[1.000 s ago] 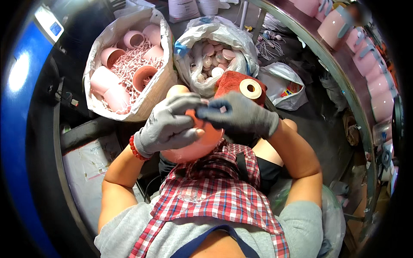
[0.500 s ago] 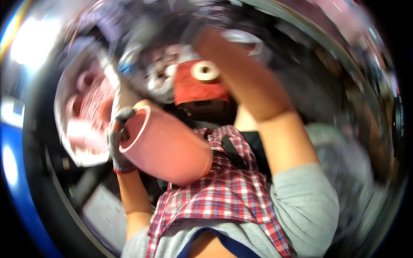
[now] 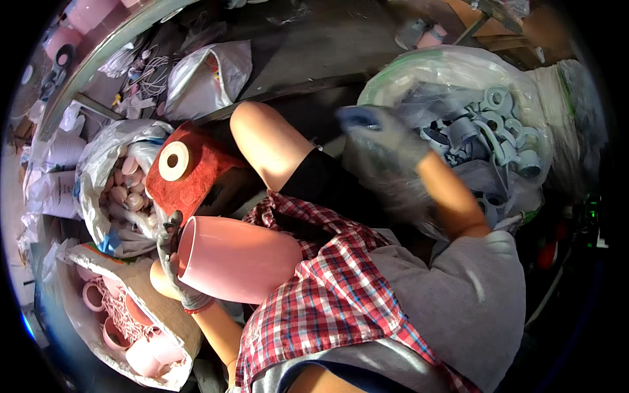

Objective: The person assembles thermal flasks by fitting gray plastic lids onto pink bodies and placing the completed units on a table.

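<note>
A pink, smooth, bucket-like container [image 3: 244, 259] lies on its side across my lap, its open mouth facing left and its closed end against my checked apron. My left hand [image 3: 171, 265], in a grey glove with dark fingertips, grips the container's rim. Out to the right, my gloved right hand [image 3: 388, 136] is smeared by motion beside a clear plastic bag [image 3: 524, 72] of grey-blue plastic parts [image 3: 501, 131]. A dark blue patch shows at its fingers; whether that is a held piece or the glove cannot be made out.
A cream ring [image 3: 173, 161] rests on a red cloth-covered block [image 3: 187, 187] ahead of my left hand. Left of it stands a white bag [image 3: 92, 196] of small pale pink pieces. A sack [image 3: 154, 275] with pink cups lies nearer. A white bag [image 3: 209, 78] sits farther off.
My view has turned to the right, bringing the bag of grey-blue parts into sight. The right arm has swung from ahead out to the right. My left hand still holds the pink container.
</note>
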`<state>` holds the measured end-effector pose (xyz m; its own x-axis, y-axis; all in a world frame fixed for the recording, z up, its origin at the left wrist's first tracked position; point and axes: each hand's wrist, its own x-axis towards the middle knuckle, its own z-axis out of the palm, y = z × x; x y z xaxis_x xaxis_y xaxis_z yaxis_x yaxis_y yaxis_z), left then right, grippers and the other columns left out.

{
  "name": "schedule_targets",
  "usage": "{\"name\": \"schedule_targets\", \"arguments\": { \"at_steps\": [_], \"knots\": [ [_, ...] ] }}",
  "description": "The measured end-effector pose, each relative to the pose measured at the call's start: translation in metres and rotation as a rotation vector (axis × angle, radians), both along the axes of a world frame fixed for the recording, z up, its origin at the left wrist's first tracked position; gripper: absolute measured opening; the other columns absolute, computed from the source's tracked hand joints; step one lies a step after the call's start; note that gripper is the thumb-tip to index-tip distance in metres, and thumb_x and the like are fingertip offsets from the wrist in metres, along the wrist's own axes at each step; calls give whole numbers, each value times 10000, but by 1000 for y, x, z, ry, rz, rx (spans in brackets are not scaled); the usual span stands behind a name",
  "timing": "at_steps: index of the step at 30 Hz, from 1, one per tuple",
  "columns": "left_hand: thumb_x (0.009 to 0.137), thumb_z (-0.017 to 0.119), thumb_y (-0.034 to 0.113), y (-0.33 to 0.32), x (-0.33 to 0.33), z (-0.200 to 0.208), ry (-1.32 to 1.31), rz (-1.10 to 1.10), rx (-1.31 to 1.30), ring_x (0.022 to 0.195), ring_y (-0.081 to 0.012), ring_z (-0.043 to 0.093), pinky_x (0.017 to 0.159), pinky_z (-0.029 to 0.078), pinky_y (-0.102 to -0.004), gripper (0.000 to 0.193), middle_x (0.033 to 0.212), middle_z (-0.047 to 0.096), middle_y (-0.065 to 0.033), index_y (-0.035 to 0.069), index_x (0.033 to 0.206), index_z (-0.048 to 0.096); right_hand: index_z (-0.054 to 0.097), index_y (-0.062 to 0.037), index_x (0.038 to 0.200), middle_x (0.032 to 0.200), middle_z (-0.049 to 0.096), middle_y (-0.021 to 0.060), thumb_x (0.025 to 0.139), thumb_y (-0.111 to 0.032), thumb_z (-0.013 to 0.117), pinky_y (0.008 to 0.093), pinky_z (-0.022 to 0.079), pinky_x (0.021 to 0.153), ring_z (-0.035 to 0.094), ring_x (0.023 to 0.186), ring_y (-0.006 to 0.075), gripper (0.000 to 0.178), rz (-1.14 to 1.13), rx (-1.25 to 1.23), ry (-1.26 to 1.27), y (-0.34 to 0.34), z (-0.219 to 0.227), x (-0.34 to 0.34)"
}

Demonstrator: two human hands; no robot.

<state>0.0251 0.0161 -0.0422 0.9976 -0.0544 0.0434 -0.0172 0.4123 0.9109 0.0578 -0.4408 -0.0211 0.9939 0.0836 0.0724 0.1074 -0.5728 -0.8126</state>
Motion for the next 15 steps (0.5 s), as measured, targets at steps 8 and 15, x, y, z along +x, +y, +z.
{"name": "schedule_targets", "arguments": {
  "at_steps": [8, 15],
  "knots": [
    [864, 473, 438, -19, 13, 10, 236, -86, -52, 1190, -270, 471, 1003, 374, -422, 660, 1329, 463, -145, 54, 1387, 351, 424, -83, 1323, 1196, 550, 214, 811, -377, 597, 423, 432, 917, 533, 1095, 366, 616, -738, -1144, 293, -275, 20, -99],
    [881, 551, 389, -15, 26, 2, 153, -37, -95, 1037, -143, 509, 922, 408, -309, 415, 1078, 550, -30, 44, 1110, 539, 276, -25, 1414, 1308, 447, 284, 779, -228, 633, 417, 355, 1024, 445, 1220, 384, 756, -716, -797, 631, -342, -46, -123]
  ]
}}
